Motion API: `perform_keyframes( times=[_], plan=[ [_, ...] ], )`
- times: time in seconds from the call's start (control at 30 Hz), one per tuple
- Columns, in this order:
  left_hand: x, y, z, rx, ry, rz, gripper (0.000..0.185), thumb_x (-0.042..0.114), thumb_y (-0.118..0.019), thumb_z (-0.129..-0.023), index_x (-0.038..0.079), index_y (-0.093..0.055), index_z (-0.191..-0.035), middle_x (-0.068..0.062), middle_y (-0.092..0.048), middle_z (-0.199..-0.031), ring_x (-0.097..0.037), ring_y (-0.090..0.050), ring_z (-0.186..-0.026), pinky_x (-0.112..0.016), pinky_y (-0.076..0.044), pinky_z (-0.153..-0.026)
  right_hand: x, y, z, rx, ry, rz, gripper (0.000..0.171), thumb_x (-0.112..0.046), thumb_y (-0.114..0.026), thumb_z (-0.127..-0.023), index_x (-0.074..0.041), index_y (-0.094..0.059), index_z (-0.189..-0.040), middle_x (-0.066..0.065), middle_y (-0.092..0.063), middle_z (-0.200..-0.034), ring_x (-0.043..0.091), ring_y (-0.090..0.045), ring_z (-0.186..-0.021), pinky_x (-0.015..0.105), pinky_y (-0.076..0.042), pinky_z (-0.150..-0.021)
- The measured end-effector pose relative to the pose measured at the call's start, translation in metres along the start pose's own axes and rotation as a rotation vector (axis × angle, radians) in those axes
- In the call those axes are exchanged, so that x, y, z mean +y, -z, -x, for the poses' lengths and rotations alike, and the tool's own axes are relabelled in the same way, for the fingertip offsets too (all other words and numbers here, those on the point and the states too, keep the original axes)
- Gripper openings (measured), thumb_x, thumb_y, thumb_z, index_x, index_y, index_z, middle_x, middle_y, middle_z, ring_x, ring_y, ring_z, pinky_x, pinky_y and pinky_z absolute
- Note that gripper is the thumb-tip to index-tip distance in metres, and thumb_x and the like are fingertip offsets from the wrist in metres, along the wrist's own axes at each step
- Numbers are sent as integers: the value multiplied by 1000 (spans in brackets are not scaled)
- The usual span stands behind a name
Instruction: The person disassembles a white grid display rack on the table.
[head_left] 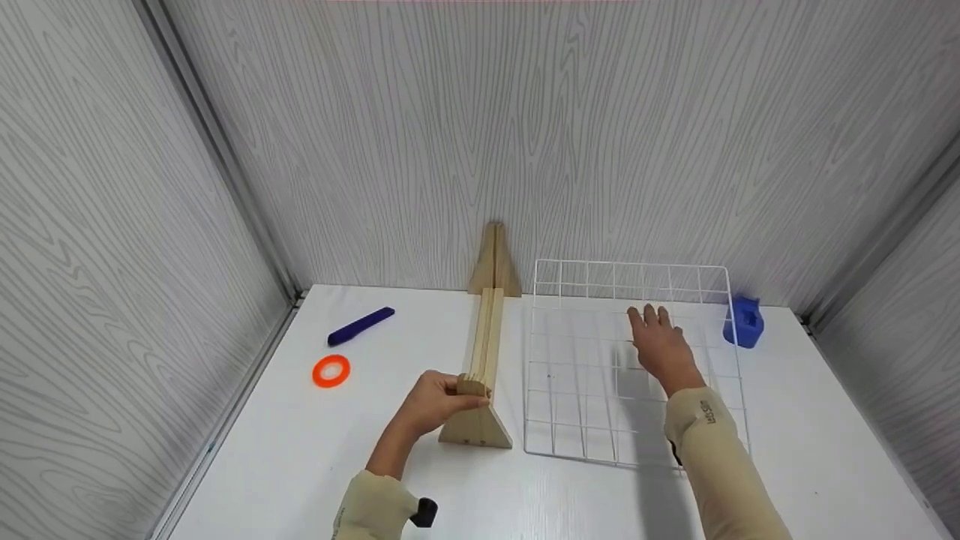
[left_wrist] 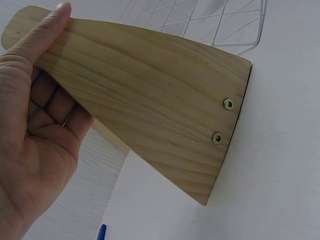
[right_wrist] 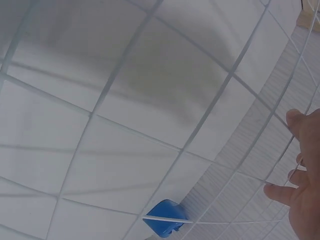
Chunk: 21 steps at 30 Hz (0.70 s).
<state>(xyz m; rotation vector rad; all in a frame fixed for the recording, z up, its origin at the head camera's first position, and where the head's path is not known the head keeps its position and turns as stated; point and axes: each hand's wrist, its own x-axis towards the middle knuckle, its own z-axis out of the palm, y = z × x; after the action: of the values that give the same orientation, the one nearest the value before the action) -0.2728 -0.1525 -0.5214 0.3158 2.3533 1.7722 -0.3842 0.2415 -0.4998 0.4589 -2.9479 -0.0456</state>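
A long wooden stand [head_left: 486,341] with triangular end boards runs from the back wall toward me in the head view. My left hand [head_left: 444,400] grips its near end, thumb along the top edge and fingers curled behind the board. In the left wrist view that hand [left_wrist: 37,140] holds the near end board [left_wrist: 160,100], which carries two brass screws. A white wire grid panel [head_left: 577,390] lies to the right of the stand. My right hand [head_left: 658,343] is spread over the panel with its fingers straight. The right wrist view shows the fingertips [right_wrist: 295,187] at the grid wires [right_wrist: 200,130].
A blue plastic piece [head_left: 744,321] sits just right of the grid's far corner, also seen as the blue piece [right_wrist: 162,218]. A dark purple pen [head_left: 361,325] and an orange ring [head_left: 331,370] lie on the white table [head_left: 300,465] at the left. Grey walls close three sides.
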Motion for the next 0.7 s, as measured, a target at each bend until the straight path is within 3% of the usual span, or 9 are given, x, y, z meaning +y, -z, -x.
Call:
perform_keyframes(
  times=[0.4,0.7],
  plan=[
    [1,-1,-2,-43,-3,3,27,32,-84,-84,11,-82,-101,-5,-80,-100,-13,-72,-93,-32,-59,-87,-3,-16,2,-96,-17,-45,56,-8,-63,-99,6,-39,-148,37,-43,-147,55,-41,-138,68,-50,-94],
    [-2,0,0,-19,-6,7,28,34,-85,-82,11,-82,-98,-5,-80,-98,-13,-72,-90,-32,-59,-85,-8,-18,-1,-129,-26,-83,55,-6,-62,-99,5,-38,-148,36,-42,-147,54,-40,-138,68,-50,-94]
  ],
)
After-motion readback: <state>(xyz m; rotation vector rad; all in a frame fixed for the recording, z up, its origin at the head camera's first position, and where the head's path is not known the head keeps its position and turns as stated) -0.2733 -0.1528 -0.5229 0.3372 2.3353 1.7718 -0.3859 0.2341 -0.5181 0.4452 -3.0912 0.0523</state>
